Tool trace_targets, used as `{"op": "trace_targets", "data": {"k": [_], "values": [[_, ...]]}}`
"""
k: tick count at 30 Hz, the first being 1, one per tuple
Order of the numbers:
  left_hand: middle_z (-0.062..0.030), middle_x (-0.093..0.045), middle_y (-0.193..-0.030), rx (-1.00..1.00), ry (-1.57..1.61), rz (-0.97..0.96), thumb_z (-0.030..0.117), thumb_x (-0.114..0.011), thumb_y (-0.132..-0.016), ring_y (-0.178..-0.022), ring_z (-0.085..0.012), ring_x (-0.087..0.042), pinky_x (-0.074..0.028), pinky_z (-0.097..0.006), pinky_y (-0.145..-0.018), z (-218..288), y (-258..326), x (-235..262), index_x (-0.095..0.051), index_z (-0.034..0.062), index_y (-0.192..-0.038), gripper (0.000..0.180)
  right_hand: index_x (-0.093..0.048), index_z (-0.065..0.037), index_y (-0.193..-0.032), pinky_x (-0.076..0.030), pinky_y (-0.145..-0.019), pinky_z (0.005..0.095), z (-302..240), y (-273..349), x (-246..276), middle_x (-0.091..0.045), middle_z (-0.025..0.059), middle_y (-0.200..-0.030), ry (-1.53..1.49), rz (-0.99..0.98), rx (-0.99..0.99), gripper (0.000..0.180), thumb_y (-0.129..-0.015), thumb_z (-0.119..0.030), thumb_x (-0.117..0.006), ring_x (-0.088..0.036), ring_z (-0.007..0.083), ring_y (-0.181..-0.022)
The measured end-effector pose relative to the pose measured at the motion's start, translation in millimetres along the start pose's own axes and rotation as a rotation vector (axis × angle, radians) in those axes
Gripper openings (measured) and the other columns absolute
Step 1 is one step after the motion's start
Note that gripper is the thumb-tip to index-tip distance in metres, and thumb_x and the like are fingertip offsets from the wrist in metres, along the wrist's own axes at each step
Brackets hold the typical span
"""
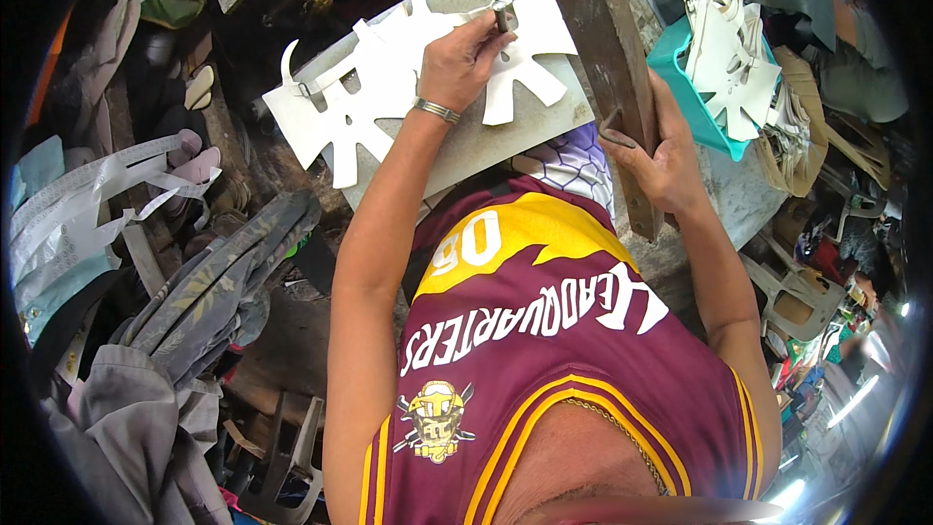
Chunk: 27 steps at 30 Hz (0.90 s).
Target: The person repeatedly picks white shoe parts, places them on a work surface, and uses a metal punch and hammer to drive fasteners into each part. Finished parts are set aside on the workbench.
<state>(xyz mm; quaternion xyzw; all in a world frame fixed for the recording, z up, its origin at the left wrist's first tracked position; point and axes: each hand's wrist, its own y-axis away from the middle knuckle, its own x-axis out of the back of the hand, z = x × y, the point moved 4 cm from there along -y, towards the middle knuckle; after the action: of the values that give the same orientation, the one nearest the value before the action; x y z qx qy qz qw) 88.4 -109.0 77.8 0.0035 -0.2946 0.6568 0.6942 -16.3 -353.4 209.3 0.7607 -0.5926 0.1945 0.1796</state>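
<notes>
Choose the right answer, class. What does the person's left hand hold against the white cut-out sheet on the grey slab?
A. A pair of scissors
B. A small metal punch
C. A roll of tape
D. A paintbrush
B: the left hand pinches a small metal punch upright on the white cut-out sheet, while the right hand grips a heavy wooden bar.

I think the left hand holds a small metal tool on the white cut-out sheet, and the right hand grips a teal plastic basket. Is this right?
Not quite. In the head view the right hand grips a long dark wooden bar, not the teal basket, which sits beyond it. The left hand does hold a small metal tool on the white cut-out sheet.
</notes>
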Motion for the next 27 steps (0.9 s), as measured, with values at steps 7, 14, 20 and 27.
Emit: {"op": "trace_targets", "data": {"k": [7,14,20,27], "values": [[-0.0143,-0.081,-0.1,-0.064,-0.102,0.007,0.013,-0.085,-0.093,-0.085,-0.0272,-0.081,-0.064,-0.036,-0.075,3.7,2.9,0.6,-0.079,0.0081,-0.121,0.03,-0.033,-0.018,-0.172,-0.051,-0.116,0.0465,-9.4,18.0,4.0,-0.061,0.0279,-0.152,0.266,-0.045,0.045,0.087,-0.099,-0.023,-0.08,-0.067,0.0422,-0.134],[-0.0144,-0.082,-0.103,-0.102,-0.094,0.044,0.012,-0.084,-0.092,-0.087,-0.0291,-0.081,-0.065,-0.036,-0.075,8.5,3.2,1.9,-0.079,0.0086,-0.12,0.028,-0.026,-0.012,-0.175,-0.049,-0.117,0.045,-37.2,12.7,17.0,-0.055,0.026,-0.161,0.392,-0.014,0.139,0.09,-0.1,-0.016,-0.077,-0.063,0.0389,-0.14],[-0.0139,-0.082,-0.105,-0.093,-0.124,0.033,0.013,-0.084,-0.093,-0.087,-0.0293,-0.081,-0.065,-0.037,-0.076,7.3,3.9,0.7,-0.078,0.009,-0.122,0.03,-0.048,-0.004,-0.146,-0.054,-0.082,0.0353,-96.3,14.0,83.7,-0.068,0.0178,-0.122,-0.165,0.542,0.425,0.061,-0.108,-0.051,-0.06,-0.065,0.0202,-0.096],[-0.0115,-0.081,-0.1,-0.118,-0.183,0.043,0.017,-0.084,-0.094,-0.084,-0.03,-0.08,-0.064,-0.039,-0.073,8.1,6.8,1.7,-0.077,0.0084,-0.114,0.023,-0.025,-0.011,-0.173,-0.047,-0.119,0.0456,-36.2,17.8,2.9,-0.057,0.0228,-0.159,0.356,-0.172,-0.052,0.084,-0.102,-0.011,-0.07,-0.056,0.0351,-0.146]]}}
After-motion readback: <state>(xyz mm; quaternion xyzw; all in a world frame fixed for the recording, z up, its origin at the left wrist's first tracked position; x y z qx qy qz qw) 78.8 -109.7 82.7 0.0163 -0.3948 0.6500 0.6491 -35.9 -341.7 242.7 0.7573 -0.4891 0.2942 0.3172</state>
